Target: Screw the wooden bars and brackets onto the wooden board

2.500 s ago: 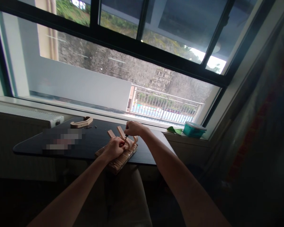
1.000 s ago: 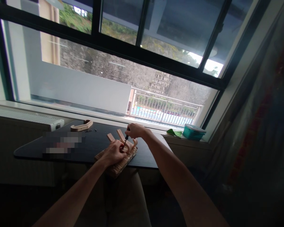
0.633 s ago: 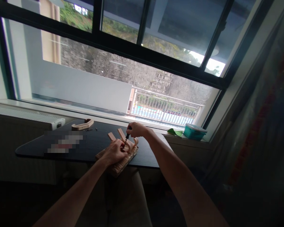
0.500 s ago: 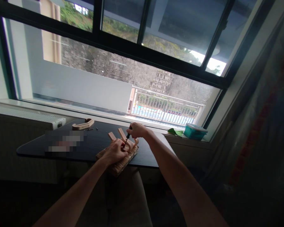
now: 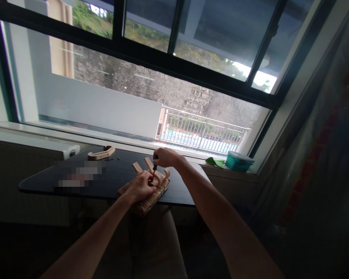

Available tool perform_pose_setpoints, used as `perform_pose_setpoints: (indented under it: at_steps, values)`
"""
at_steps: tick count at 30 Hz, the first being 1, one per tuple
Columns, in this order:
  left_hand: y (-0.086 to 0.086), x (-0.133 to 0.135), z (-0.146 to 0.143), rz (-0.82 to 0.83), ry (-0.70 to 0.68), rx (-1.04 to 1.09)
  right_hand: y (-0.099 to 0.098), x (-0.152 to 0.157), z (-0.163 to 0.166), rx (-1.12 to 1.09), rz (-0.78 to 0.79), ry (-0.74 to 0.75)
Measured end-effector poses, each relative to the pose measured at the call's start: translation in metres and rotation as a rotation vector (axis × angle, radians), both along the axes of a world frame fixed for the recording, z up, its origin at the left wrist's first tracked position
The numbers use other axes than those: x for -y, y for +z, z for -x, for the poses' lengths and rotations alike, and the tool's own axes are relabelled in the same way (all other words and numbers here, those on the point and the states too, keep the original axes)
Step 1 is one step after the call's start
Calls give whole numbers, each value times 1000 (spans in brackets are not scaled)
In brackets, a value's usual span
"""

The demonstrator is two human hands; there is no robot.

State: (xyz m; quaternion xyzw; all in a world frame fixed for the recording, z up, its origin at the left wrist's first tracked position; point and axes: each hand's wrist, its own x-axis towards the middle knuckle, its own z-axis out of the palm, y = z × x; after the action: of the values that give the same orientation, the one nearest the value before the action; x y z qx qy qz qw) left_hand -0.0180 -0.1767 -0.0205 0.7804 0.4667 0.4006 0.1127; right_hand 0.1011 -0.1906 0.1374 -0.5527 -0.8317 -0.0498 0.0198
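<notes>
My right hand [image 5: 167, 157] is closed round the dark handle of a screwdriver [image 5: 154, 168], held almost upright. Its shaft points down into a pale wooden piece [image 5: 159, 178] with curved ends and straight arms. My left hand [image 5: 140, 186] grips this piece close to the screwdriver's tip, fingers bent and partly hidden. Beneath the piece is a ribbed, woven-looking brown block or basket [image 5: 147, 204], overhanging the near edge of the dark table [image 5: 123, 168]. Whatever the tip touches is too small to make out.
Another curved wooden piece [image 5: 101, 155] lies at the table's far left, with small dark bits beside it. Part of the tabletop is blurred out. A teal box [image 5: 239, 162] and a green leaf [image 5: 214, 162] rest on the windowsill. A radiator [image 5: 31, 145] stands left.
My right hand has shifted slightly left and up, turning at the wrist. The screwdriver, leaning right before, is now more upright. My left hand and the wooden piece have barely moved.
</notes>
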Motion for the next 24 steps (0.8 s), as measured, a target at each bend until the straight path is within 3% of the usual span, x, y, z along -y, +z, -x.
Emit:
perform_pose_setpoints:
  at_steps: [6,15,24]
  values:
    - [1,0,0,-1,-11,4,-4,-3,0,53,-30,-71]
    - [-1,0,0,-19,-3,16,-2,-3,4,48,6,39]
    - [-2,-1,1,-21,-22,10,-7,-3,0,60,-12,-73]
